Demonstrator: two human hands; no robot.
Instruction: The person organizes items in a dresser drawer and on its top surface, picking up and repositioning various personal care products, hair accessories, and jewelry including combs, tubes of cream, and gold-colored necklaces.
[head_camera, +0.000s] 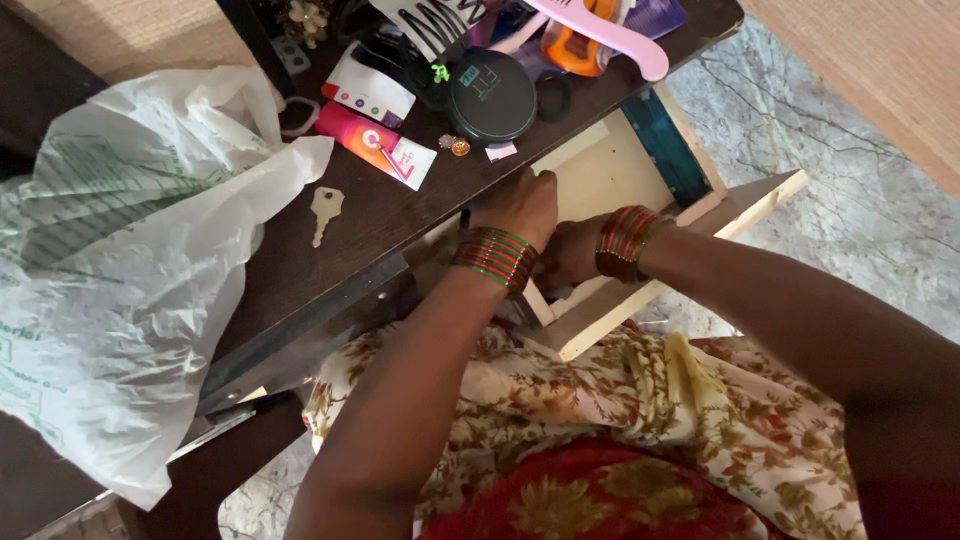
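Note:
A pale wooden drawer (600, 175) stands pulled out from under the dark wooden table (350, 250). My left hand (520, 205) reaches into the drawer near the table's edge, fingers curled downward. My right hand (570, 250) sits just beside it at the drawer's near wall, knuckles up. Whether either hand holds anything is hidden. Both wrists wear red and green bangles (495, 255). The drawer's visible floor is bare, with a teal strip (672, 145) along its far side.
A large white plastic bag (120, 250) covers the table's left part. A pale key (325, 210), a pink tube (375, 145), a round black case (490, 95), a pink comb (610, 35) and hair clips lie on the tabletop. Marble floor is at right.

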